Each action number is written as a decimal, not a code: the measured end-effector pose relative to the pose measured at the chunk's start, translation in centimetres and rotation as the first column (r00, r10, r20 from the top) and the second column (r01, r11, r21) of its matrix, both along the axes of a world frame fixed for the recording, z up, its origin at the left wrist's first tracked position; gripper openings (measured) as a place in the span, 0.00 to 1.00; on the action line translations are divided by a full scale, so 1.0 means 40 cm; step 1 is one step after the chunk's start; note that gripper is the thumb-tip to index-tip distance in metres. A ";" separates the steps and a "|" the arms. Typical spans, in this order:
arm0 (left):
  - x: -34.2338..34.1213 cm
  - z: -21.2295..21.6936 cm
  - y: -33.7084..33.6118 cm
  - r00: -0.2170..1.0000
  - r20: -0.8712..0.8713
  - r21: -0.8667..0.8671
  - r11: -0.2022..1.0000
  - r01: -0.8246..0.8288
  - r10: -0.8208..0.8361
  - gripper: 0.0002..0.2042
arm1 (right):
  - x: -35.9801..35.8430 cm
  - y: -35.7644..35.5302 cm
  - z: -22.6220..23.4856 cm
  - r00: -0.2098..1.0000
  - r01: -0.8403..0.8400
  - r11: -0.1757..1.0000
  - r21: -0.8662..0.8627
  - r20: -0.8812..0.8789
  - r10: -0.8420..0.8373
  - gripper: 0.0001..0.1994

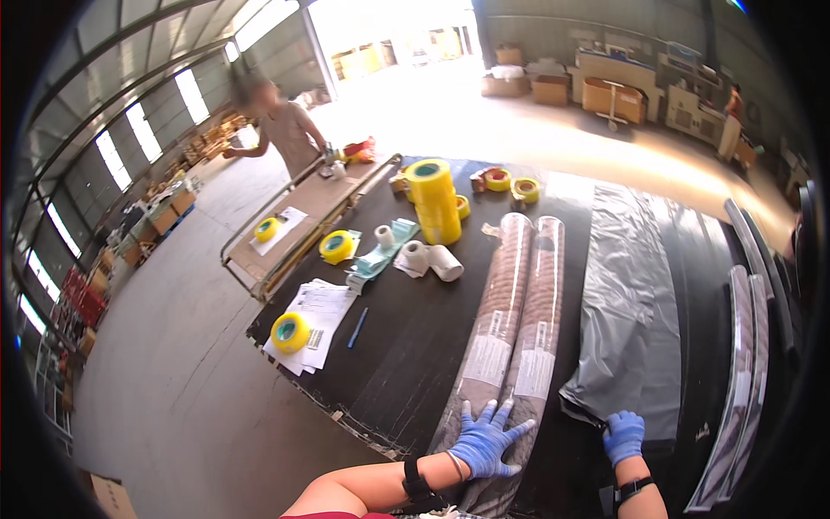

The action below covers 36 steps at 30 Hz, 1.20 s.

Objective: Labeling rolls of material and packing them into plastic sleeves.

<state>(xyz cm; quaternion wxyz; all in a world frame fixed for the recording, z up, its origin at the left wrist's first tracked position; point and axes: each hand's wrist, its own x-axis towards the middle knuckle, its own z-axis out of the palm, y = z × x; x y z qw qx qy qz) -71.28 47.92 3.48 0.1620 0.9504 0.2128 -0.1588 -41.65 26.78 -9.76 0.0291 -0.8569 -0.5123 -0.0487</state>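
Note:
My left hand [486,443], in a blue glove with pale fingertips, lies with fingers spread across two long rolls in clear wrap. The left roll [505,294] and the right roll [545,290] look brown and patterned, each with a white label. To their right a long grey plastic bag [631,311] is stretched out flat and wrinkled. At its near end my right hand [624,437], gloved alike, has its fingers curled on the bag's edge; the fingertips are partly hidden.
On the dark table [406,337] stand stacked yellow tape rolls [439,208], papers [316,324] under a tape roll and a blue pen [357,328]. More wrapped rolls [733,381] lie at the right. Beyond the left edge a person [290,130] stands by a cart [303,216].

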 end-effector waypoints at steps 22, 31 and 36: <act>-0.283 -0.126 -0.031 0.608 0.070 -0.371 0.587 -0.720 0.791 0.61 | -0.415 0.192 0.152 0.172 -0.192 0.981 -0.031 -0.985 0.003 0.60; -0.352 -0.075 0.105 0.755 0.051 -0.249 0.741 -0.624 0.654 0.58 | -0.494 0.319 0.127 -0.053 0.146 0.989 0.021 -0.998 0.029 0.54; -0.418 -0.124 0.176 0.755 0.174 -0.311 0.763 -0.567 0.632 0.58 | -0.486 0.372 0.136 0.417 -0.106 0.984 -0.143 -0.905 -0.087 0.53</act>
